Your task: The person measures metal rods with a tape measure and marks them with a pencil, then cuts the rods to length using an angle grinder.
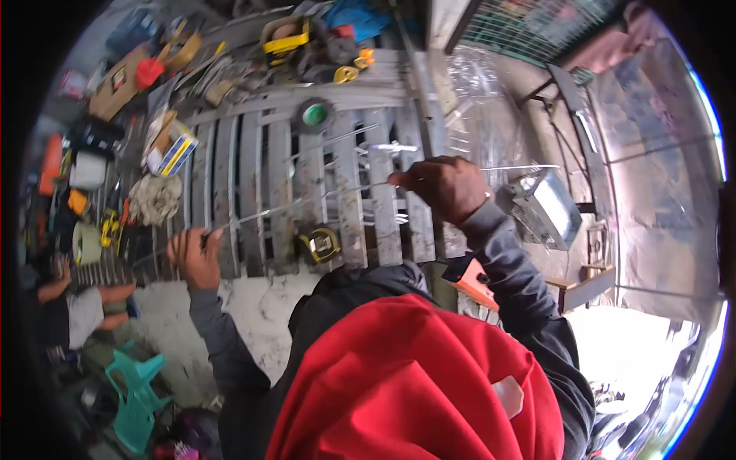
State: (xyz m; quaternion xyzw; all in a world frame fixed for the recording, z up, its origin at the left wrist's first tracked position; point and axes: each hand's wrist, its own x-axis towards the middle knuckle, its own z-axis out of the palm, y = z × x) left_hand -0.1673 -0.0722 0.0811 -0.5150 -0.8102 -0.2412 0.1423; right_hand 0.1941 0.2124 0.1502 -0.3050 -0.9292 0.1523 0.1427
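A long thin metal rod stretches across in front of me, above a slatted metal workbench. My left hand is closed around it near the bench's front left. Further right and higher, my right hand grips the same rod with bent fingers, and a pale length sticks out past it. Between my hands, a black and yellow tape measure lies by the front edge. Beyond the rod sits a dark disc-shaped roll with a green centre. Short thin metal pieces lie on the slats near my right hand.
A yellow box and assorted tools crowd the back. At left are a blue-and-yellow carton and a crumpled rag. A boxy floodlight stands right, near an orange device. Another person sits at far left by a green chair.
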